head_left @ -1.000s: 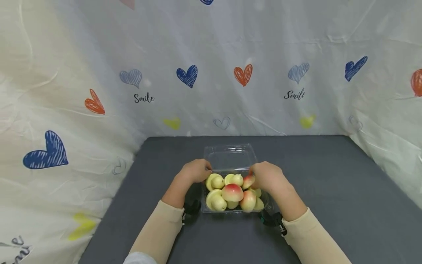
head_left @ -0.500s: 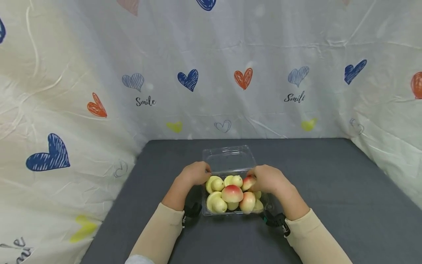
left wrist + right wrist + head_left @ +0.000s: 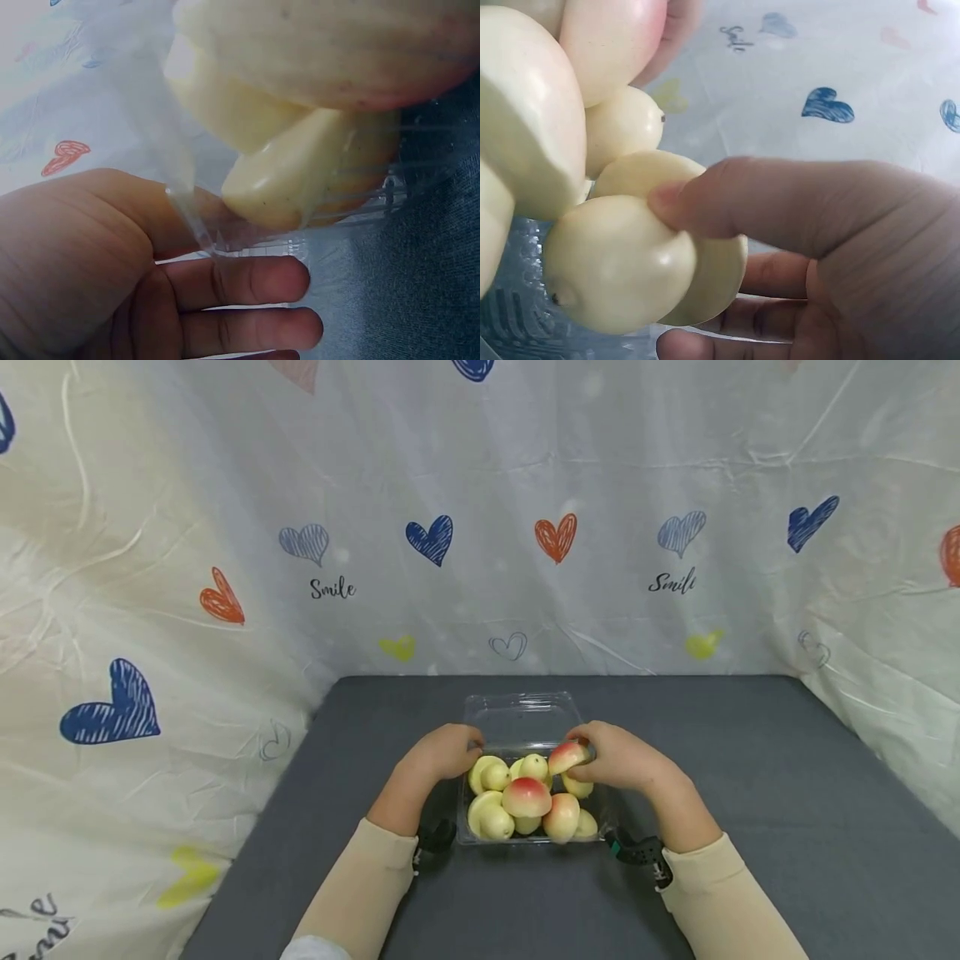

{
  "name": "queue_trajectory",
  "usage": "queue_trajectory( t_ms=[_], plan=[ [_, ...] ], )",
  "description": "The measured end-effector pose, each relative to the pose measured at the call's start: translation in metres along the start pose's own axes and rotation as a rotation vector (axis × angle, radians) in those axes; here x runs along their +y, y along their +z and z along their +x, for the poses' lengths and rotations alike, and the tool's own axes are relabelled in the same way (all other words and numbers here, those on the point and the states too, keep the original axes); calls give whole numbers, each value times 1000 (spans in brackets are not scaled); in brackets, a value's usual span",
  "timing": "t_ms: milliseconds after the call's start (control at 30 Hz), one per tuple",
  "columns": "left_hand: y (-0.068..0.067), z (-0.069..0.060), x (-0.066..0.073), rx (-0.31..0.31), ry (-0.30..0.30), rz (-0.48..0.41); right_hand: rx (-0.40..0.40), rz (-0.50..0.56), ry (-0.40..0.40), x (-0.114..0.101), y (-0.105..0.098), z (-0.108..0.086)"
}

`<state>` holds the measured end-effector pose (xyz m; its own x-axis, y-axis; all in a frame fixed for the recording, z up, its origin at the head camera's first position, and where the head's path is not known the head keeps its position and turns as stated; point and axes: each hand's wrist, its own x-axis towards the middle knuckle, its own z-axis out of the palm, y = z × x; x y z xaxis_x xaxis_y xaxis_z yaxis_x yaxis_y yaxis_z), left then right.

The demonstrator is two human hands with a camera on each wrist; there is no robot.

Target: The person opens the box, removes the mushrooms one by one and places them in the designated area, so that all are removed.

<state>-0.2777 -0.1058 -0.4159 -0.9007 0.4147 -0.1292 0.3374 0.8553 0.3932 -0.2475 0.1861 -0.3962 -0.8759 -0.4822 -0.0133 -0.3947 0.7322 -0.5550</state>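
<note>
- Right hand (image 3: 617,757): grip narrow, holding one red-topped mushroom-shaped piece (image 3: 567,757) between thumb and fingers; thumb on the near side and fingers behind in the right wrist view.
- Held piece sits over the back right part of the clear container (image 3: 538,839), tilted; contact with neighbours can't be told.
- Left hand (image 3: 444,752): at the container's back left corner, pinching the plastic edge; thumb shows through the clear wall in the left wrist view, two other fingers stretched out alongside.
- Container flat on the dark grey desk (image 3: 675,718), clear lid (image 3: 521,722) tipped open behind it.
- Other mushroom-shaped pieces heaped inside: red-capped piece (image 3: 527,797) in the middle, peach-tinted piece (image 3: 562,818) at front right, pale yellow piece (image 3: 497,821) at front left, several more pale ones around; exact count unclear from overlap.
- Both forearms in beige sleeves, left sleeve (image 3: 360,885) and right sleeve (image 3: 727,902), black straps (image 3: 636,850) at the wrists.
- Behind and to both sides: whitish curtain (image 3: 480,468) printed with blue, red and yellow hearts plus "Smile" lettering.
</note>
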Motion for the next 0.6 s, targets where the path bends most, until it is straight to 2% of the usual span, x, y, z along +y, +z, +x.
queue_trajectory(
  t_ms=[233,367,600],
  plan=[
    [2,0,-2,-4,1,-34,12,34,0,5,-5,-4],
    [2,1,-3,16,10,-34,12,84,4,6,-9,-6],
    [4,5,-5,21,10,-34,-46,177,37,8,-16,-14]
  ],
)
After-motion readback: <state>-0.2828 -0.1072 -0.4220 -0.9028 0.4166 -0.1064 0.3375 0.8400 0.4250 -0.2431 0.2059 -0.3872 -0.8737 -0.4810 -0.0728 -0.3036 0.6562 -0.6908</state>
